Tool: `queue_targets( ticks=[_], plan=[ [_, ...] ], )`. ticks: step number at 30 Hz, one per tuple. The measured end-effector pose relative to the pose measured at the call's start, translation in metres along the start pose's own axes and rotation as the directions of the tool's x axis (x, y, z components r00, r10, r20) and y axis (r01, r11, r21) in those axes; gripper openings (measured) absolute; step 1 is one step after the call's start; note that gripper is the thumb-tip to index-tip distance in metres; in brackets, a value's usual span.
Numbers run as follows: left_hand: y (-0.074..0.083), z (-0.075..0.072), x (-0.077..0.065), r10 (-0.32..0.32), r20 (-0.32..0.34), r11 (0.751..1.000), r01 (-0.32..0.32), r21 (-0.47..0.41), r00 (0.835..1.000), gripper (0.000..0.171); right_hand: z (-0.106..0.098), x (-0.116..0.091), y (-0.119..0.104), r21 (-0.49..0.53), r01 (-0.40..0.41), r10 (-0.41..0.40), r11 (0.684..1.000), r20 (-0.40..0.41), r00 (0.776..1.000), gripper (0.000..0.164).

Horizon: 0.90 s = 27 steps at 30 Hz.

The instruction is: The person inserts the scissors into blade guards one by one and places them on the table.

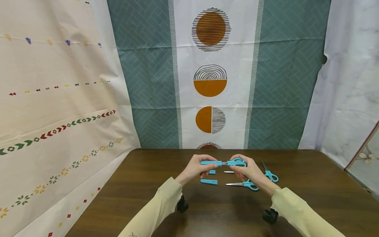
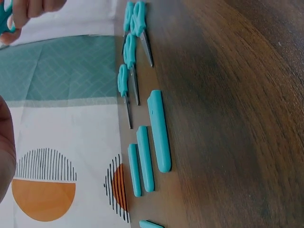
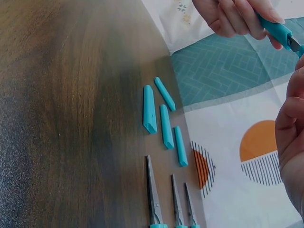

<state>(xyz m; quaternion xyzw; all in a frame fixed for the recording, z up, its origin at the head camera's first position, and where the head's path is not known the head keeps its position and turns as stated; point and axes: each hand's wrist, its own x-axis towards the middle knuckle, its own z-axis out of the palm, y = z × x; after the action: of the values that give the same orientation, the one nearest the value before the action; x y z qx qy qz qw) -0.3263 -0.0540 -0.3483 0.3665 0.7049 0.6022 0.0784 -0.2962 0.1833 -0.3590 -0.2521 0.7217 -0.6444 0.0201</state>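
Both hands are raised over the table, meeting at one pair of scissors. My left hand (image 1: 197, 167) pinches a light-blue blade cover (image 1: 211, 163) between thumb and fingers. My right hand (image 1: 248, 169) grips the matching blue-handled scissors (image 1: 237, 162), their blades pointing left. The blade tips are inside the cover's mouth, and a short length of metal (image 1: 224, 163) shows between cover and handle. In the right wrist view, the cover (image 3: 278, 31) lies along the left fingers, with bare metal at its opening.
Several loose blade covers (image 3: 149, 109) lie on the brown wooden table (image 1: 142, 194). Several more scissors, including one pair (image 1: 251, 185) below the right hand and one (image 1: 271, 176) farther right, lie there too. A patterned cloth (image 1: 154, 82) hangs behind the table.
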Motion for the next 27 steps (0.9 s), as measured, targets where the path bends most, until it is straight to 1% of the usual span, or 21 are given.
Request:
queue_targets(
  ticks=[5, 8, 12, 16, 21, 27],
  plan=[
    [0.000, 0.000, -0.001, -0.009, 0.000, 1.000, 0.009, -0.011, 1.000, 0.018, -0.003, 0.004, 0.015, 0.027, 0.010, -0.010, 1.000, 0.009, 1.000, 0.028],
    [-0.011, -0.001, 0.002, -0.006, 0.003, 0.999, 0.006, -0.032, 1.000, 0.018, -0.002, 0.004, 0.014, 0.019, 0.004, -0.004, 1.000, 0.000, 1.000, 0.031],
    [-0.027, -0.002, 0.006, -0.003, -0.002, 0.999, 0.003, -0.044, 1.000, 0.019, 0.000, 0.004, 0.012, 0.003, -0.007, 0.007, 1.000, -0.005, 1.000, 0.028],
    [-0.028, 0.000, 0.006, 0.012, -0.008, 0.999, -0.012, -0.045, 1.000, 0.020, 0.002, 0.003, 0.008, -0.011, -0.007, 0.007, 1.000, -0.005, 1.000, 0.023],
    [-0.028, 0.002, 0.005, 0.028, -0.011, 0.998, -0.029, -0.058, 1.000, 0.020, 0.003, 0.003, 0.009, -0.014, 0.006, -0.006, 1.000, -0.006, 1.000, 0.023],
    [-0.027, 0.004, 0.008, 0.017, 0.003, 0.998, -0.017, -0.067, 1.000, 0.018, 0.003, 0.008, 0.016, -0.015, 0.023, -0.023, 1.000, 0.006, 1.000, 0.024]
  ],
)
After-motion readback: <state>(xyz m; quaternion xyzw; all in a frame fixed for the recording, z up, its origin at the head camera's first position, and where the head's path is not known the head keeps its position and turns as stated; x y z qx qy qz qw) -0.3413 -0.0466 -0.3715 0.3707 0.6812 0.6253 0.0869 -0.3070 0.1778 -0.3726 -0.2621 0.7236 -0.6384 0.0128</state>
